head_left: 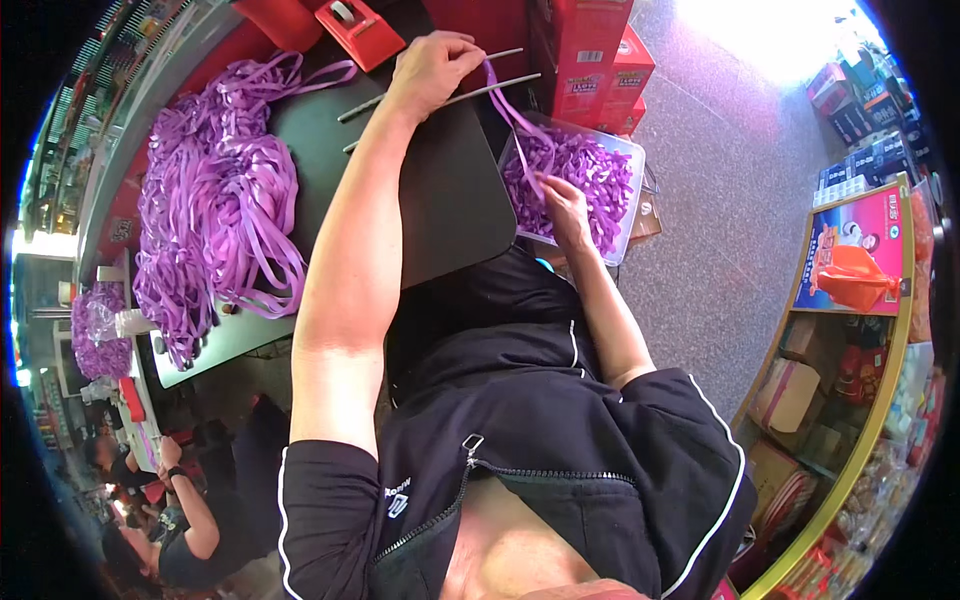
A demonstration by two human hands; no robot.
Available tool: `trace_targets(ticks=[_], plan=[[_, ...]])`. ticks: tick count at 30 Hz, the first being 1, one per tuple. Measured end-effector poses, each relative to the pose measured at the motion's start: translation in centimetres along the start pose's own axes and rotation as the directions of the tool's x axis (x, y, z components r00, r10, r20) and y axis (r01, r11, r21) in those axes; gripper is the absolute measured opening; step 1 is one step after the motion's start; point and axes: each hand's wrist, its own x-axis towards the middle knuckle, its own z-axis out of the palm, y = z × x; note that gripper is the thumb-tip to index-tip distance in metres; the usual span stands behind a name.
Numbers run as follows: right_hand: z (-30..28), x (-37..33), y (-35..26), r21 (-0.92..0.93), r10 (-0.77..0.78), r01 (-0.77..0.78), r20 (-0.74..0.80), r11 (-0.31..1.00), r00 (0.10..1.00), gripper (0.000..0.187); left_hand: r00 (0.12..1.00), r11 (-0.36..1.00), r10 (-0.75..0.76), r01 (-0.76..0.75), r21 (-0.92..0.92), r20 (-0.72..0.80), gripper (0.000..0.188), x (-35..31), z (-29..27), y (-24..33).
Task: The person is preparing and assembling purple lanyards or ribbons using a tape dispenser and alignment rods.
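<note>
A strip of purple ribbon (500,97) runs between my hands past the dark table's right edge. My left hand (432,72) is closed on its upper end, over two thin metal rods (490,90) that lie slanted across the black tabletop (450,215). Lower down, my right hand (566,208) pinches the same ribbon between thumb and fingers. Below that hand stands a clear plastic bin (638,175) full of short purple ribbon pieces (605,180). A large tangled heap of long purple ribbon (215,190) covers the table's left side.
A red tape dispenser (362,35) sits at the table's far edge. Red cartons (590,75) are stacked behind the bin. Shelves with goods and a colourful poster (850,250) stand at right. At lower left another person (185,520) sits near more purple ribbon (100,330).
</note>
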Motion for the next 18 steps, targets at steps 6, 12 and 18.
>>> trace_targets(ticks=[6, 12, 18], plan=[[0.2, 2.2, -2.0, -0.412, -0.061, 0.024, -0.076, 0.911, 0.995, 0.02, 1.0, 1.0, 0.018, -0.017, 0.018, -0.012, 0.024, 0.2, 0.2, -0.1], [-2.5, 2.6, 0.2, -0.803, -0.303, 0.082, -0.126, 0.59, 0.945, 0.02, 0.999, 0.998, 0.044, -0.044, -0.037, -0.008, 0.025, 0.2, 0.1, -0.6], [-1.3, 2.5, 2.0, -0.708, -0.247, 0.148, -0.038, 0.69, 0.968, 0.015, 0.998, 0.997, 0.057, -0.056, -0.057, 0.012, 0.024, 0.4, 0.4, -0.9]])
